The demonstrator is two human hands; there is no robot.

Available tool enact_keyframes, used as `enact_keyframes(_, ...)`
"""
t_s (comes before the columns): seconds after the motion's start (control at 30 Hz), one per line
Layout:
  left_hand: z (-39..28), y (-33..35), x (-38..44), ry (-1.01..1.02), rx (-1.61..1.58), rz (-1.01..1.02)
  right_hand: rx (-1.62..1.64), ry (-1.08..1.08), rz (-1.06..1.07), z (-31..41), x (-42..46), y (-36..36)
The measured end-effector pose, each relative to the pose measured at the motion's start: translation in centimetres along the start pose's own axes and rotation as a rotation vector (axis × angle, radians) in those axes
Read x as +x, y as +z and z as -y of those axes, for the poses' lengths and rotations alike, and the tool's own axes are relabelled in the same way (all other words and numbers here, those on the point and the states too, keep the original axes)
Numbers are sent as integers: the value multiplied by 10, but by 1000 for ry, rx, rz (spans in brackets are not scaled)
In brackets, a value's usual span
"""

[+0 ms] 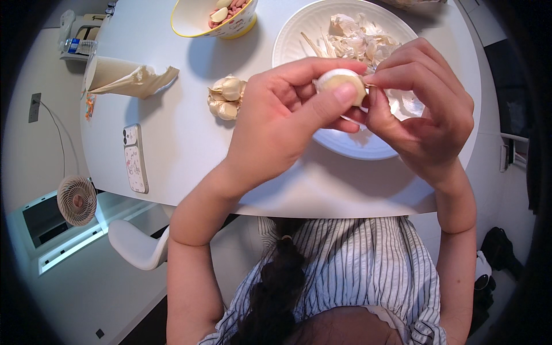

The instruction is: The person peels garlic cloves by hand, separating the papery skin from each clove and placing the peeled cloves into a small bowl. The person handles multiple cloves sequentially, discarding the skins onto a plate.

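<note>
My left hand (280, 112) holds a pale garlic clove (333, 82) between its thumb and fingers. The thumb and forefinger of my right hand (431, 108) pinch a bit of skin at the clove's right end. Both hands are above a white plate (293, 36) with a ridged rim. Papery garlic peels (358, 41) and thin dry stalk pieces are piled on the plate, partly hidden by my right hand. Just left of my left hand sits a garlic bulb (225, 98), its right side hidden by that hand.
A yellow-rimmed bowl (243, 23) with peeled cloves and pinkish nuts stands at the back. To the left are a paper towel roll (125, 77) and a phone in a patterned case (136, 159). The white table's front edge (336, 213) curves close to my body.
</note>
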State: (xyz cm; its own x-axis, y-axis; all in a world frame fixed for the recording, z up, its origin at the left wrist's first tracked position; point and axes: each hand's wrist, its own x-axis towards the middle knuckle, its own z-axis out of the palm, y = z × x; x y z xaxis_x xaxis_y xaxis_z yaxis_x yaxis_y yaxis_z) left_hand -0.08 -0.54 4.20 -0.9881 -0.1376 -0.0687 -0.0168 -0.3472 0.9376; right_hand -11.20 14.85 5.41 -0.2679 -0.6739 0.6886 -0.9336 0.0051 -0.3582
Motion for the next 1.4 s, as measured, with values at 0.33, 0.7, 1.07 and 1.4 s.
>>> enact_keyframes(0.33,-3,-2,1,-44,-61,-52,155,71,30,3,0,4)
enact_keyframes(0.7,-5,-2,0,-87,-36,-15,335,289,90,-9,-6,-9)
enact_keyframes(1.07,-4,-4,3,-127,-104,15,-76,237,64,-30,-3,-7)
enact_keyframes(1.4,-4,-5,5,-94,-133,21,-206,174,95,-27,0,0)
